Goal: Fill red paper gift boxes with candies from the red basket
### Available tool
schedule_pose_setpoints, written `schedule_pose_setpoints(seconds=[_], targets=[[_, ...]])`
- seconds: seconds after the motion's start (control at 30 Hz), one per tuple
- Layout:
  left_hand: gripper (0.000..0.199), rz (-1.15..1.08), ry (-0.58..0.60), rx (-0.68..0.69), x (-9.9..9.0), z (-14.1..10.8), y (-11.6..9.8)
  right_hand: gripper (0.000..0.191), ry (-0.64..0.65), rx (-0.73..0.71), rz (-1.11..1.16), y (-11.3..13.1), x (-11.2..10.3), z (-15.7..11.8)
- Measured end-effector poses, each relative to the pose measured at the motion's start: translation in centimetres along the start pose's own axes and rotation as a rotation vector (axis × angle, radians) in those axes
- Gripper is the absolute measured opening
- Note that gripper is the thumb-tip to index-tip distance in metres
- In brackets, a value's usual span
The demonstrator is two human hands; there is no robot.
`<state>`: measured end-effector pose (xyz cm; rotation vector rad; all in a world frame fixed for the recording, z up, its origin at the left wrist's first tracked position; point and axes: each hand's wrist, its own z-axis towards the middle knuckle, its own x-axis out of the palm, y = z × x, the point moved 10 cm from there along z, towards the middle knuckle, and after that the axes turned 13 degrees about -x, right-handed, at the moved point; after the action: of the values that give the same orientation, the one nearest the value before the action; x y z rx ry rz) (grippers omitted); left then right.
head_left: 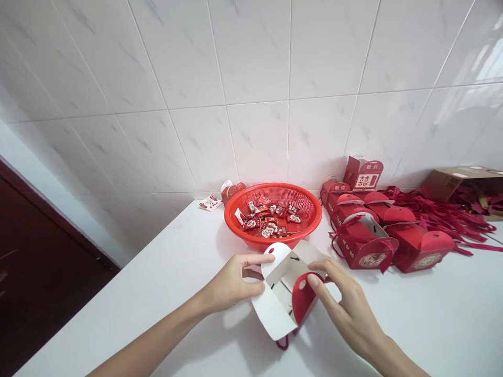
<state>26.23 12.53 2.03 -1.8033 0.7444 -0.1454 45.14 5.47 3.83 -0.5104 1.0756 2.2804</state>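
Note:
A red candy box [275,311] with a white inside stands on the table before me, its rounded flaps spread open. Its inside shows small slots, and a bit of dark red ribbon [282,344] pokes out beneath its near corner. My left hand [233,280] grips the left side, index finger on the white flap with the hole and thumb on the edge. On the other side, my right hand [348,301] has its thumb on the red flap and its fingers at the back flap. Right behind the box sits a red plastic basket [236,230] with several wrapped candies [267,229].
Several red boxes [422,254] with ribbons stand to the right. Behind them lie a heap of dark red ribbons [424,209] and a cardboard box [451,180]. A printed packet [210,203] lies left of the basket. A tiled wall [255,141] borders the white table [173,272].

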Motion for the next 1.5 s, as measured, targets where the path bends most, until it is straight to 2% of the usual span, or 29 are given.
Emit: schedule_pose_setpoints(seconds=[0.13,0.33,0.47,0.57,0.6,0.7,0.8,0.87,0.97,1.03,1.13,1.2,1.27,1.33,1.4,1.43,1.5], targets=[[0.074,-0.008,0.010,-0.014,0.2,0.4,1.6,0.038,-0.012,0.158,0.132,-1.4,0.4,0.2],[0.073,0.048,-0.017,0.011,0.7,0.2,1.7,0.055,-0.064,0.330,0.232,-3.2,0.6,0.3],[0.071,0.042,-0.026,0.048,0.7,0.2,1.7,0.049,-0.048,0.272,0.170,-3.6,0.0,0.6],[0.073,0.002,-0.015,0.065,0.6,0.3,1.8,0.028,0.028,0.177,0.238,-2.9,-0.5,0.7],[0.074,-0.008,-0.012,0.062,0.6,0.3,2.0,0.033,0.076,0.159,0.290,-2.8,-0.5,0.6],[0.074,-0.022,-0.015,0.052,0.4,0.3,2.2,0.075,0.295,0.136,0.371,-2.6,-0.4,-0.2],[0.074,-0.034,-0.002,0.055,0.5,0.4,2.5,0.100,0.465,0.119,0.237,-3.5,-0.7,-1.2],[0.074,-0.042,0.024,0.043,0.7,0.8,2.9,0.105,0.510,0.083,0.112,-4.2,-0.8,-1.5],[0.075,-0.019,0.100,0.008,1.0,1.4,3.3,0.100,0.548,0.030,0.005,-4.8,-0.3,-1.9],[0.075,0.059,0.151,0.020,0.8,1.4,2.6,0.096,0.547,0.000,-0.011,-4.7,0.2,-1.9],[0.061,0.296,0.175,0.102,-0.2,0.8,-0.6,0.090,0.511,-0.017,-0.032,-4.3,0.6,-1.7],[0.038,0.469,0.147,0.180,-1.4,0.8,-3.4,0.086,0.499,0.008,-0.048,-4.3,0.9,-1.6],[0.031,0.531,-0.010,0.249,-3.9,1.8,-6.6,0.086,0.512,0.052,-0.047,-4.5,1.3,-1.7],[0.034,0.570,-0.171,0.264,-6.3,4.0,-8.8,0.089,0.540,0.095,-0.031,-4.5,1.9,-1.9],[0.036,0.733,-0.247,0.197,-7.5,7.3,-9.5,0.090,0.561,0.125,-0.013,-4.5,2.3,-2.1],[0.037,0.866,-0.247,0.116,-7.7,9.3,-9.0,0.091,0.568,0.134,-0.004,-4.4,2.5,-2.1],[0.035,0.961,-0.196,0.012,-7.8,12.9,-8.0,0.092,0.581,0.149,0.008,-4.3,2.8,-2.3]])
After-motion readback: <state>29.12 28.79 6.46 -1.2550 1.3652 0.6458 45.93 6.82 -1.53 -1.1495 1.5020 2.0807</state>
